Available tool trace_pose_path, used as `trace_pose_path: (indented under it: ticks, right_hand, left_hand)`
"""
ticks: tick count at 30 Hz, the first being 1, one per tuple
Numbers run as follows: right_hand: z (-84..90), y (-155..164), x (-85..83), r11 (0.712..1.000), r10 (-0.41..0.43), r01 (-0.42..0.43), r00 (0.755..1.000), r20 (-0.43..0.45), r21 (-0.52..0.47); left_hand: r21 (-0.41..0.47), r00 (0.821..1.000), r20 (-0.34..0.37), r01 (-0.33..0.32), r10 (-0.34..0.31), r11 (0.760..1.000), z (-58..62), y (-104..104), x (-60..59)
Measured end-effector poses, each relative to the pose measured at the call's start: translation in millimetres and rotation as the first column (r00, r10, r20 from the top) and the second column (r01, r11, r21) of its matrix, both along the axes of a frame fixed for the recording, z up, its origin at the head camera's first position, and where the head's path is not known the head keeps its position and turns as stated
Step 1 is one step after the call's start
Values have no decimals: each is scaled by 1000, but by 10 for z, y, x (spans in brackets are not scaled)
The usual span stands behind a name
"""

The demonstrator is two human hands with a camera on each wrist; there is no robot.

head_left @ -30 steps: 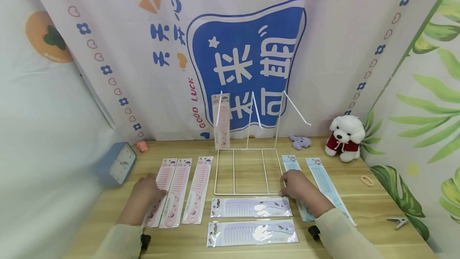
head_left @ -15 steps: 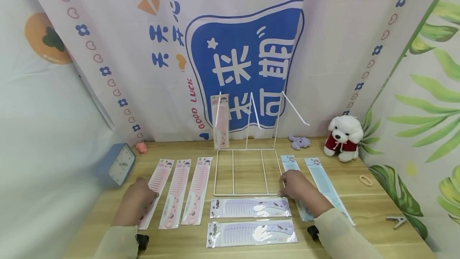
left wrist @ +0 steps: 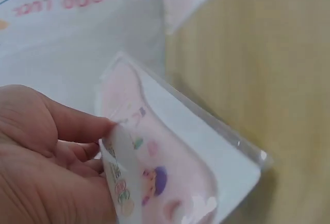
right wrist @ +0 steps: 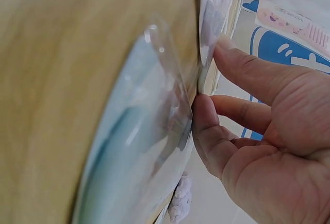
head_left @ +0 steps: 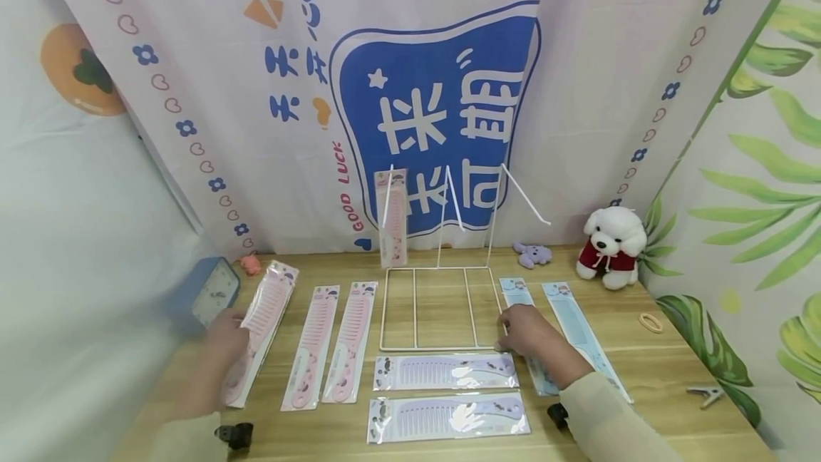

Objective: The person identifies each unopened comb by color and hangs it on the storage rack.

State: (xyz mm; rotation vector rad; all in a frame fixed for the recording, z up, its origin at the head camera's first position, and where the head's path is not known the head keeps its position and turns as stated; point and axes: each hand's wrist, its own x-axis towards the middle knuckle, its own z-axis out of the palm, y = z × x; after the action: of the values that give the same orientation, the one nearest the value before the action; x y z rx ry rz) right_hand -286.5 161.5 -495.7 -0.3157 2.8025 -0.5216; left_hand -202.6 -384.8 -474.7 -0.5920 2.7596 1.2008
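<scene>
The left hand (head_left: pixel 224 339) grips a pink comb pack (head_left: pixel 261 319), a clock (head_left: pixel 214 289) just behind it; the right hand (head_left: pixel 522 328) rests with relaxed fingers against the wire rack (head_left: pixel 442 305).

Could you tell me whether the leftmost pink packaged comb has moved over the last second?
Yes. The leftmost pink packaged comb, gripped by the left hand, has lifted and swung left, away from the white wire rack, towards the blue clock.

Wooden table (head_left: pixel 667 362), printed fabric backdrop (head_left: pixel 436 105), leaf-patterned curtain (head_left: pixel 763 184) at right
</scene>
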Motion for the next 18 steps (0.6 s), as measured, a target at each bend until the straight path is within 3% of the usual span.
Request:
trace_pose_path:
  ticks: [2,7,10,12,14,18]
  right_hand:
    - [-6,-6,-1,1000,1,-1,1000,1,-1]
    - [3,0,3,1000,9,-9,1000,-7,9]
    - [4,-7,3,1000,13,-13,1000,-12,12]
    - [4,-14,3,1000,15,-14,1000,-14,12]
    - [3,-16,4,1000,20,-20,1000,-20,14]
    - [12,-8,11,1000,22,-21,1000,-20,16]
  left_hand:
    - [28,1000,-15,-24,25,999,126,9,13]
    - [147,992,-121,-10,28,989,354,162,44]
    - [259,973,-231,57,5,964,424,323,94]
    - [336,957,-289,105,-3,936,465,446,123]
    - [414,924,-382,196,-26,889,481,579,144]
    - [526,845,-531,385,-61,758,475,892,184]
